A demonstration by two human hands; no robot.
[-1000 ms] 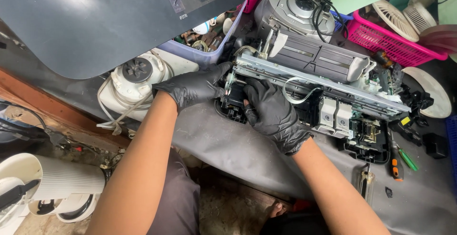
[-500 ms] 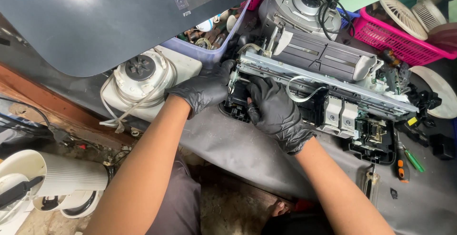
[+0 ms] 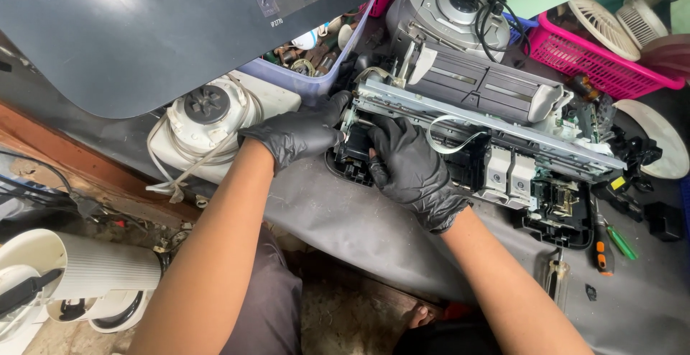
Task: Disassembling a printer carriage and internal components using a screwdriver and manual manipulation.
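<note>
stripped printer chassis [image 3: 496, 146] lies with long axis running from fingers off to right and slightly toward person. both gloved hands at its left end. left hand [image 3: 298, 134] fingers curled, pressed on end of metal rail [image 3: 431, 111]. right hand [image 3: 410, 168] just beside, fingers bent around black plastic block [image 3: 352, 157] under rail. white appliance base [image 3: 208, 121] left of left hand.

The stripped printer chassis [image 3: 489, 139] lies at the centre on the table [image 3: 359, 218]. Both hands [image 3: 410, 168] rest at its left end. Left of them sits a blender base [image 3: 215, 111], with a parts tub [image 3: 316, 60] behind. A basket [image 3: 596, 60] stands behind right; screwdrivers [image 3: 607, 243] lie right of the chassis.
</note>
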